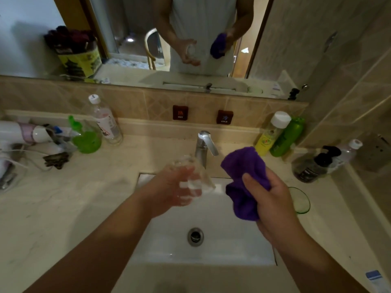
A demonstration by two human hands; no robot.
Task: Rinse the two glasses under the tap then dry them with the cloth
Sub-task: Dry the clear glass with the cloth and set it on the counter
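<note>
Purple cloth [246,180] was bunched in the right hand [273,199], fingers curled round it, beside the tap [204,144]. Over the sink [211,256], the left hand [169,189] gripped a clear glass [194,178]. Another, green-tinted glass [301,200] stood on the counter [63,208], partly hidden behind the right hand.

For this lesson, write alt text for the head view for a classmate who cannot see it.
Over a white sink, the left hand holds a clear glass and the right hand grips a purple cloth. A green-tinted glass stands on the counter beside the sink.
</note>
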